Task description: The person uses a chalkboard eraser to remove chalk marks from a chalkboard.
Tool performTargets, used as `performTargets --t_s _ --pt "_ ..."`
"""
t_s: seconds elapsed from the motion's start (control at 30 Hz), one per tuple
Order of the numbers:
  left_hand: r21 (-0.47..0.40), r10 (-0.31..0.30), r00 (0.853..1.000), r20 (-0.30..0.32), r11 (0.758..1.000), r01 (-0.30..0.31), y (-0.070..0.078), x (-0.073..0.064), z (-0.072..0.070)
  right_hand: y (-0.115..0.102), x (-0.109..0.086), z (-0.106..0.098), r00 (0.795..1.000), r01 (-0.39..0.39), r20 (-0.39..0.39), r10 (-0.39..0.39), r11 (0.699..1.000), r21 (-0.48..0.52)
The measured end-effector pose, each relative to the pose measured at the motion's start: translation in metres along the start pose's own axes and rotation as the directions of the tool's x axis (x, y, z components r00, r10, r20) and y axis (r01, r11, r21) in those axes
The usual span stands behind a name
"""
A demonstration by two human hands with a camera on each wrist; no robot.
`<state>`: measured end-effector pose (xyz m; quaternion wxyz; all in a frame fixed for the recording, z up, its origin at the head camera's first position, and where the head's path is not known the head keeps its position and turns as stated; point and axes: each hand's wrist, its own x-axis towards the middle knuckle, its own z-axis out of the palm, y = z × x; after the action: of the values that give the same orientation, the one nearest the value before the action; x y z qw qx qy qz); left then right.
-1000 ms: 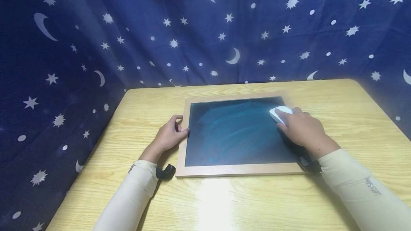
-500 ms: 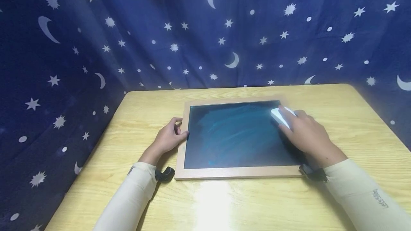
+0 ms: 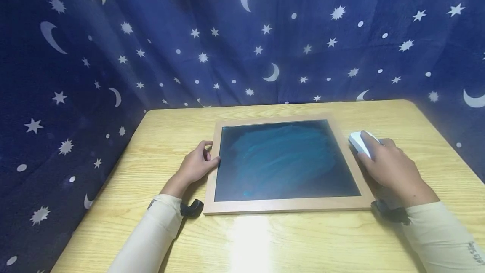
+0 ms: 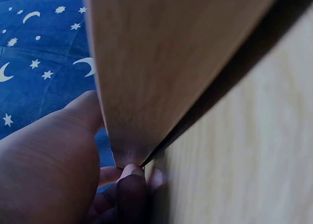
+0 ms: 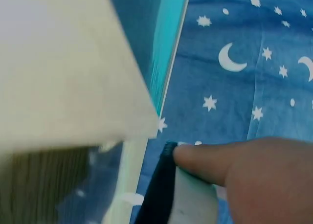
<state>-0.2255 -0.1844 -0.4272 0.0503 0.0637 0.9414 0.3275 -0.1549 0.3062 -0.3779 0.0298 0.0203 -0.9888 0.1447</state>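
A wood-framed chalkboard (image 3: 280, 163) lies on the table, its dark face covered with streaky teal chalk smears. At its left side my left hand (image 3: 193, 165) grips the frame, thumb over the edge. The left wrist view shows fingertips at the lower edge of the wooden frame (image 4: 151, 57). My right hand (image 3: 395, 176) holds a white chalkboard eraser (image 3: 357, 141) just beyond the board's right edge. In the right wrist view, the eraser (image 5: 195, 199) shows its dark felt pad, with a finger along its white body. Most of the right hand's other fingers are hidden there.
The light wooden table (image 3: 295, 239) extends around the board on all sides. A dark blue curtain (image 3: 227, 12) with moons and stars hangs behind and to the left. Black wrist straps (image 3: 192, 209) sit close to the board's front corners.
My right hand has moved right with the eraser, from the board's upper right area to beyond its right edge. The left hand stays on the frame.
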Motion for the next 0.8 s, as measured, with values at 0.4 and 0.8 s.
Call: performTargets --t_s 0.4,0.8 --pt "0.012 0.018 1.0 -0.013 1.0 -0.018 0.002 0.006 -0.005 0.013 0.004 -0.006 0.991 -0.013 0.132 0.023 0.997 -0.072" --pt "0.25 0.032 0.99 -0.139 0.968 0.004 0.018 -0.015 -0.026 -0.012 -0.003 -0.008 1.0 0.022 0.021 -0.022 1.0 0.014"
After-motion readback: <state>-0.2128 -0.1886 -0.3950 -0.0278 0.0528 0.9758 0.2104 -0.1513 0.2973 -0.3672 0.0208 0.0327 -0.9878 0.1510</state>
